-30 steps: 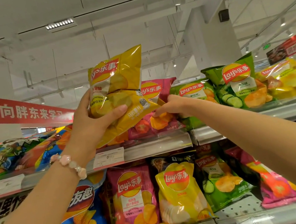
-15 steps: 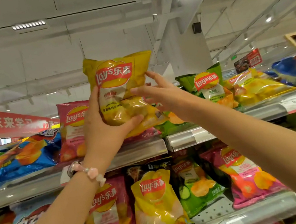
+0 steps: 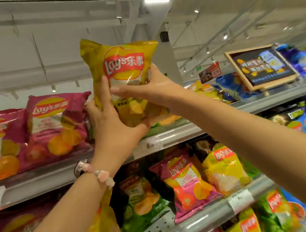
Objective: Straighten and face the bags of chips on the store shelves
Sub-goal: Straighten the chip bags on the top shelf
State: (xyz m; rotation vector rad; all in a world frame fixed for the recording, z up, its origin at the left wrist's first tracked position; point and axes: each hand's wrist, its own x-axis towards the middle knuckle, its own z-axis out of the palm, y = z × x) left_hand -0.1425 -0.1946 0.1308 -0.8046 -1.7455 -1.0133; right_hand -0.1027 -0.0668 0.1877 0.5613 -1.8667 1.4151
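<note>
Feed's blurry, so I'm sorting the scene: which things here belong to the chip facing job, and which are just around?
Job:
yellow bag, held upright by left hand and right hand
pink bags
top shelf

Just around:
framed sign
price tag
bracelet

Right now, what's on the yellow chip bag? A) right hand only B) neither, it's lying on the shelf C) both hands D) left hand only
C: the left hand grips the yellow chip bag from the left and below, and the right hand holds its right side, raised above the top shelf.
</note>
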